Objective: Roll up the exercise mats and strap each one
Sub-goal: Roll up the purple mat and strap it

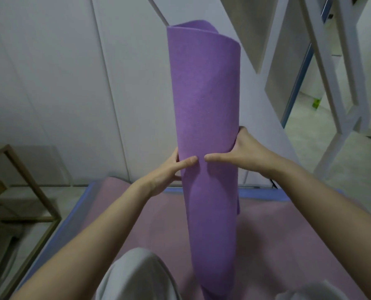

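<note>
A purple exercise mat (204,100), rolled into a loose tube, stands upright in the middle of the view with its lower end near my knees. My left hand (169,169) grips its left side at mid-height, thumb across the front. From the right, my right hand (243,150) wraps the same height, and its thumb almost meets the left one. Under the roll a pink mat (162,221) lies flat on a blue mat (80,204). No strap is visible.
White wall panels (72,83) stand close behind the mats. A wooden frame with glass (28,180) sits at the left. A white metal frame (340,94) and an open floor area lie to the right. My grey-trousered knees (137,276) are at the bottom.
</note>
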